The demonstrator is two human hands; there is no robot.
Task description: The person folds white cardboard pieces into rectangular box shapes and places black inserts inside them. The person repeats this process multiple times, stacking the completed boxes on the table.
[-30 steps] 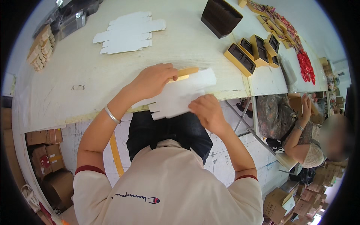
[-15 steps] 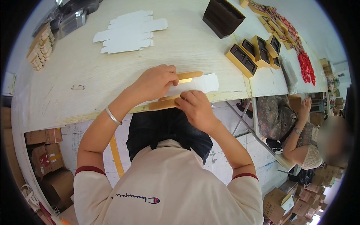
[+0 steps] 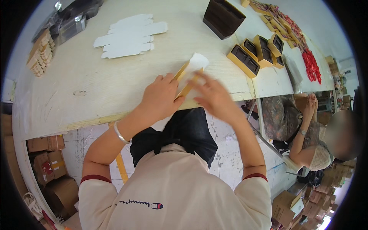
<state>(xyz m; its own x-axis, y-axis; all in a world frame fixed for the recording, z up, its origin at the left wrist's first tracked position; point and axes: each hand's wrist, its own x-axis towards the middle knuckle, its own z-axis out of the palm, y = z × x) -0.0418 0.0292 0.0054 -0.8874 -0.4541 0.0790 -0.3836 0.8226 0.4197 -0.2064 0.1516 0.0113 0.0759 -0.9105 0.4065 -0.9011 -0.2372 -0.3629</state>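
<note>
A partly folded carton (image 3: 183, 71), gold outside and white inside, slants away from me at the table's front edge. Its two long gold walls stand up, and a white end flap (image 3: 198, 60) lies at the far end. My left hand (image 3: 161, 96) is closed on the carton's near part, hiding much of it. Beside the right wall, my right hand (image 3: 215, 94) has its fingers spread, blurred by motion. Whether its fingertips touch the carton I cannot tell.
A stack of white unfolded carton blanks (image 3: 128, 36) lies at the far left. Gold boxes with dark inserts (image 3: 245, 61), a dark brown stack (image 3: 223, 18) and red ribbons (image 3: 311, 67) are to the right. A seated person (image 3: 306, 130) is at right.
The carton has turned from lying crosswise to pointing away from me. My right hand has let go of its near wall and moved up and right; my left hand still grips it.
</note>
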